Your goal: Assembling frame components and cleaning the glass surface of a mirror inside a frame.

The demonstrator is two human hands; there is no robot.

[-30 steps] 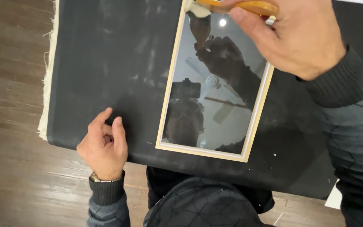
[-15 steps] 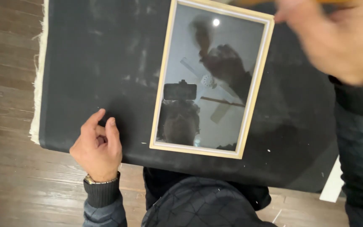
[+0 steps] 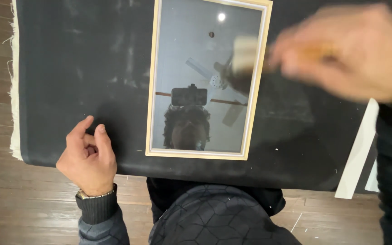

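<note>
Brush (image 3: 255, 54) in motion blur, its pale head over the right edge of a framed mirror (image 3: 207, 81), gripped by the right hand (image 3: 348, 54), whose fingers close around an orange-brown handle. The hand is too smeared to show more of the grip than that. The mirror lies flat on a black cloth (image 3: 78, 68), its light wooden frame (image 3: 153, 86) running lengthwise away from the person. The glass reflects a ceiling fan, a ceiling light and a phone-like camera worn on the head. The left hand (image 3: 87, 159) rests on the near edge of the cloth, well left of the mirror, fingers loosely curled and holding nothing, a watch (image 3: 94, 195) at the wrist above a dark ribbed cuff. A white strip (image 3: 364, 145) lies at the right. The cloth's frayed pale hem (image 3: 14, 90) meets a wooden floor (image 3: 23, 213).
</note>
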